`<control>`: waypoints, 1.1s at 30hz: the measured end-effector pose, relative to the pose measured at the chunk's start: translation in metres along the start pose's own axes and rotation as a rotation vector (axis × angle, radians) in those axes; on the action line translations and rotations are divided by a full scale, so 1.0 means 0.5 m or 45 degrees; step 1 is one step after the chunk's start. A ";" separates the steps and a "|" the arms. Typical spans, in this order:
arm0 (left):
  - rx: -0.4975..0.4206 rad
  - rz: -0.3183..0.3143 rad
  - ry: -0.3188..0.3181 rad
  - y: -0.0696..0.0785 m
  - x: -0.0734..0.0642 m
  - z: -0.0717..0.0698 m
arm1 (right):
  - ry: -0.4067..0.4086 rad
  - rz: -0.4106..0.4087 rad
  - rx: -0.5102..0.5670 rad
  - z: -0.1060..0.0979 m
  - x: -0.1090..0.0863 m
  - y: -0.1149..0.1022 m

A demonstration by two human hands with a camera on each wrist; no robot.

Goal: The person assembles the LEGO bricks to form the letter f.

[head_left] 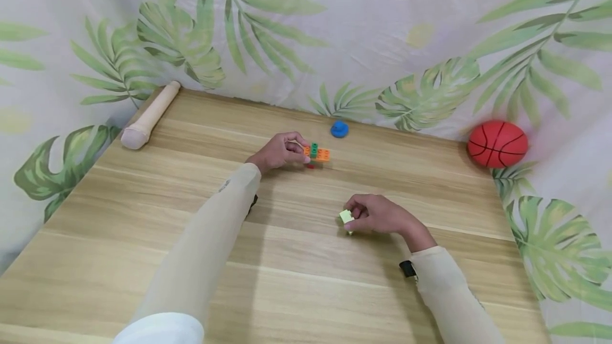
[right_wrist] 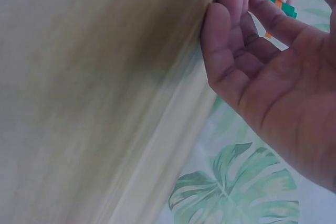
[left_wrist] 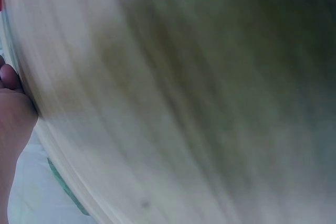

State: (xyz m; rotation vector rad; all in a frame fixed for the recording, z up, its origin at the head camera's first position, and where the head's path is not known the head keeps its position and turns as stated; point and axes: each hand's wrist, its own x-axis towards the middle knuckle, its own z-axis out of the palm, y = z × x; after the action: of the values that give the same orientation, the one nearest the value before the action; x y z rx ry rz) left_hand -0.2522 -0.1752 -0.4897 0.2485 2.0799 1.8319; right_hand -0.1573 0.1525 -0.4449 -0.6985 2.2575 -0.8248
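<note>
Two pinches, both wanting a light touch

At the far left, a toy microphone (head_left: 152, 114) lies along the edge of the table (head_left: 143, 238). Next comes the left hand (head_left: 279, 152), its grip narrow: thumb and finger pinch the left end of an orange-and-green brick assembly (head_left: 323, 154), with a red piece (head_left: 311, 165) showing beneath. Whether that red part touches the table, I can't tell. Pinched at one end, the assembly could tip, I'd judge, so steady, light pressure on its sides should serve better than a hard squeeze.

Just behind, a small blue toy (head_left: 339, 129) sits near the leafy backdrop (head_left: 287, 41). Slightly further right and nearer the front, a pale green brick (head_left: 346, 216) is held in the narrow grip of the right hand (head_left: 381, 214). Fingertips do best on its sides, leaving the studs bare, with the wrist turning slowly. At the far right, a red ball (head_left: 497, 144) rests by the table's corner, well apart from both hands.
</note>
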 end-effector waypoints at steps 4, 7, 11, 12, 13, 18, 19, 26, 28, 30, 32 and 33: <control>0.001 0.003 -0.003 -0.004 0.002 -0.001 | 0.024 0.034 0.037 0.006 -0.002 -0.001; 0.006 0.008 -0.004 -0.005 0.003 -0.002 | 0.059 0.030 -0.004 0.014 0.000 0.000; 0.002 0.008 -0.010 -0.003 0.002 -0.002 | 0.124 0.026 -0.121 0.026 0.006 -0.001; -0.003 0.009 -0.014 -0.003 0.002 -0.001 | 0.140 0.027 -0.147 0.029 0.006 -0.002; -0.007 0.005 -0.016 -0.003 0.003 -0.001 | 0.150 0.034 -0.159 0.030 0.006 -0.002; -0.013 0.004 -0.018 -0.001 0.000 0.000 | 0.156 0.028 -0.185 0.032 0.002 -0.003; -0.011 0.004 -0.018 0.000 -0.002 0.001 | 0.153 0.024 -0.191 0.032 0.001 -0.001; 0.002 -0.001 -0.013 0.002 -0.004 0.001 | 0.156 -0.010 -0.198 0.035 -0.002 0.006; 0.002 -0.005 -0.009 0.003 -0.005 0.001 | 0.158 -0.012 -0.190 0.035 -0.003 0.007; 0.001 -0.009 -0.007 0.003 -0.005 0.001 | 0.164 -0.010 -0.185 0.036 -0.004 0.007; 0.001 -0.008 -0.008 0.004 -0.005 0.001 | 0.176 -0.005 -0.173 0.035 -0.005 0.007; -0.001 -0.007 -0.010 0.004 -0.005 0.001 | 0.181 -0.008 -0.167 0.035 -0.005 0.007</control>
State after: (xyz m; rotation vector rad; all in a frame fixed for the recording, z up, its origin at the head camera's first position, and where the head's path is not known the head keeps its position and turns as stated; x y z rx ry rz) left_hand -0.2498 -0.1753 -0.4873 0.2495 2.0725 1.8255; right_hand -0.1441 0.1502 -0.4572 -0.7270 2.4562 -0.7559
